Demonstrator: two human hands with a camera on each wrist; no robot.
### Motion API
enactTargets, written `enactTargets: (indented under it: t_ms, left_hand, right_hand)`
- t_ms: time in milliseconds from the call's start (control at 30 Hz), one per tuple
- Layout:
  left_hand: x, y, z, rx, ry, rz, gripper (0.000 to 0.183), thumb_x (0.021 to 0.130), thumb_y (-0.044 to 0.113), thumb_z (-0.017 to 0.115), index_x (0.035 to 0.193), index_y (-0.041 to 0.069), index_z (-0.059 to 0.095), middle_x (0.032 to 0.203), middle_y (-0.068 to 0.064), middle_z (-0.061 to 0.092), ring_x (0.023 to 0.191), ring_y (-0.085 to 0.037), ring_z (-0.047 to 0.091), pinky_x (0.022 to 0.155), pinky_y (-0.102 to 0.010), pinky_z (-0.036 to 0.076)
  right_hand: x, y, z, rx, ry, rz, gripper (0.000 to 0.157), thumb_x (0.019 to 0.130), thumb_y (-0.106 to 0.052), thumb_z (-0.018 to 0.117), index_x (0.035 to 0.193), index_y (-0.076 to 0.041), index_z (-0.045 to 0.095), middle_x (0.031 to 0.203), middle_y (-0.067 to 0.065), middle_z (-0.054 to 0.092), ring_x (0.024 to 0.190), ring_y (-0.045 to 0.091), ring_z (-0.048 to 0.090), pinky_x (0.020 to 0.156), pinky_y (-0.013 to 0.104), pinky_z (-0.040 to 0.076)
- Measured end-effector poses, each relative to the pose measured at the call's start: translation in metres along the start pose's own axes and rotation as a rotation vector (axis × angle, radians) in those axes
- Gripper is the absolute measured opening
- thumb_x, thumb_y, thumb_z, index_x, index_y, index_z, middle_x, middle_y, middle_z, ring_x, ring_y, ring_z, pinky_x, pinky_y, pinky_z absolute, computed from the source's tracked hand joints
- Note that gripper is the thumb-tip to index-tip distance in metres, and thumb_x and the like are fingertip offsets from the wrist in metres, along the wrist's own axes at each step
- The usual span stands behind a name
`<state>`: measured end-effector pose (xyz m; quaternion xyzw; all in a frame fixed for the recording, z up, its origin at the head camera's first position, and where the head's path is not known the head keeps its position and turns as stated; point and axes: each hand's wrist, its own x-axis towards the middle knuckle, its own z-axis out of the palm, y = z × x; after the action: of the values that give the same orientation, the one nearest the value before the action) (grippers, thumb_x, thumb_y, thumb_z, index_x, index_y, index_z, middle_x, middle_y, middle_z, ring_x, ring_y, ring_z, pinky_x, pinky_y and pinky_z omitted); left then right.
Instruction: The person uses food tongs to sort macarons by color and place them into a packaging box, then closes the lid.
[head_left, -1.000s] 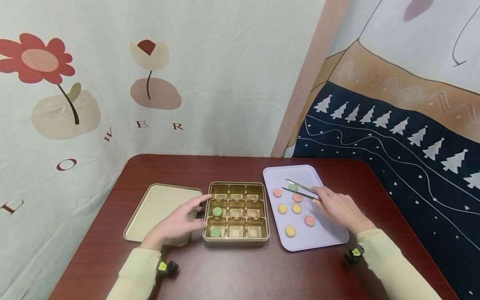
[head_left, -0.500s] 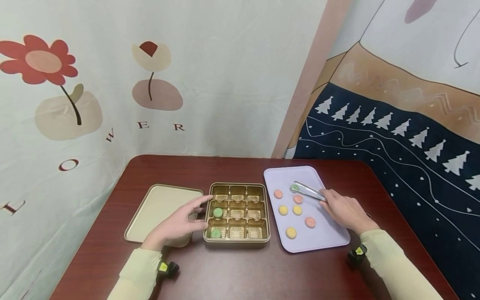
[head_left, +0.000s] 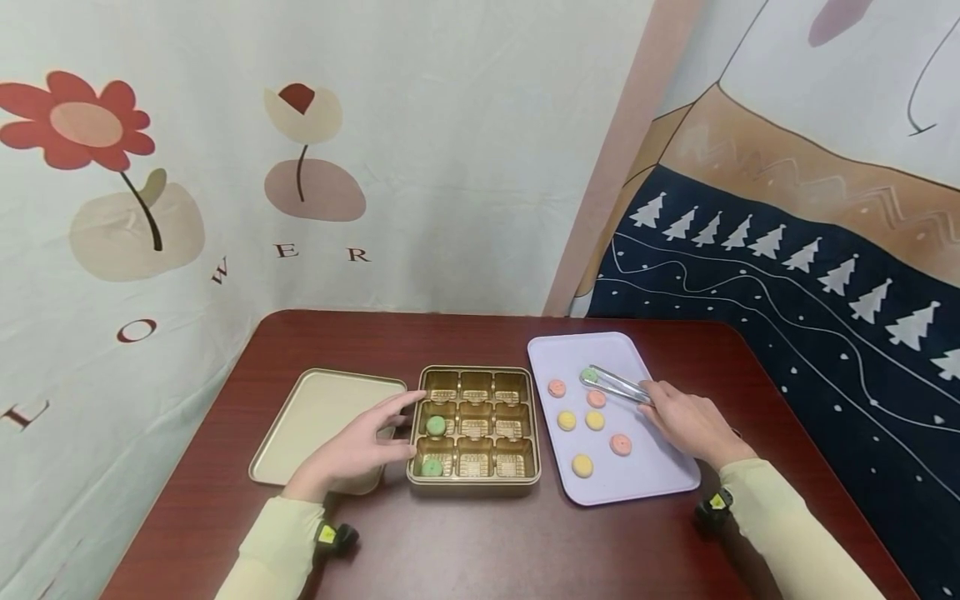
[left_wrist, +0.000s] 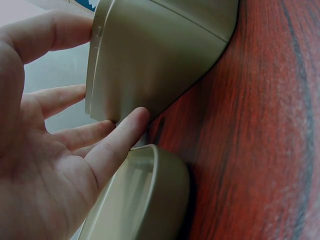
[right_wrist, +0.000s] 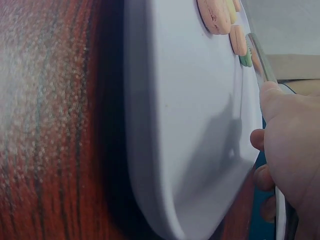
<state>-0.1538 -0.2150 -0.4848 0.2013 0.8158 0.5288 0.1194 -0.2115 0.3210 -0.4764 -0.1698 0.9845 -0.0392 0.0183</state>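
green macaron (head_left: 589,375) lies toward the far end of the lilac tray (head_left: 652,471), between the tips of tweezers (head_left: 621,392); from here i can't tell whether they squeeze it. the right hand (head_left: 692,425) pinches the tweezers, probably for finer control, while the left hand (head_left: 362,450), fingers spread, touches the golden box (head_left: 474,482), seemingly to steady it. the green macaron looks small and round.

A dark reddish-brown table (head_left: 480,546) with rounded far corners stands before a pale, creased backdrop (head_left: 465,167). Printed on it are a red flower (head_left: 86,123), a smaller cream bloom (head_left: 302,118) on a stem and scattered capital letters (head_left: 285,250). A pinkish strip (head_left: 611,167) slants down its right side. Beyond it, a tan hill (head_left: 840,171) rises above a navy field (head_left: 690,312) with a row of white trees (head_left: 766,242).
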Motion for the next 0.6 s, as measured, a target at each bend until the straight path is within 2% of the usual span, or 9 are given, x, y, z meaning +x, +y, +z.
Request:
enactTargets:
  t_ms: [333, 600]
  left_hand:
    - [-0.0002, 0.0013, -0.0002, -0.004, 0.0, -0.003, 0.088, 0.089, 0.01, 0.079, 0.164, 0.006, 0.033, 0.168, -0.027, 0.026, 0.142, -0.059, 0.041, 0.111, -0.056, 0.052]
    - [0.0008, 0.0014, 0.0001, 0.002, 0.002, -0.001, 0.087, 0.089, 0.008, 0.079, 0.163, 0.005, 0.033, 0.167, -0.028, 0.028, 0.141, -0.059, 0.041, 0.11, -0.054, 0.053]
  right_hand:
    - [0.002, -0.0022, 0.0001, 0.001, -0.022, 0.021, 0.059, 0.103, -0.039, 0.066, 0.15, -0.007, 0.048, 0.126, 0.014, 0.065, 0.09, 0.021, 0.061, 0.085, 0.049, 0.064]
    - [0.0037, -0.0053, 0.0004, -0.001, -0.037, 0.032, 0.059, 0.103, -0.038, 0.066, 0.15, -0.008, 0.049, 0.134, 0.018, 0.064, 0.097, 0.026, 0.063, 0.089, 0.054, 0.063]
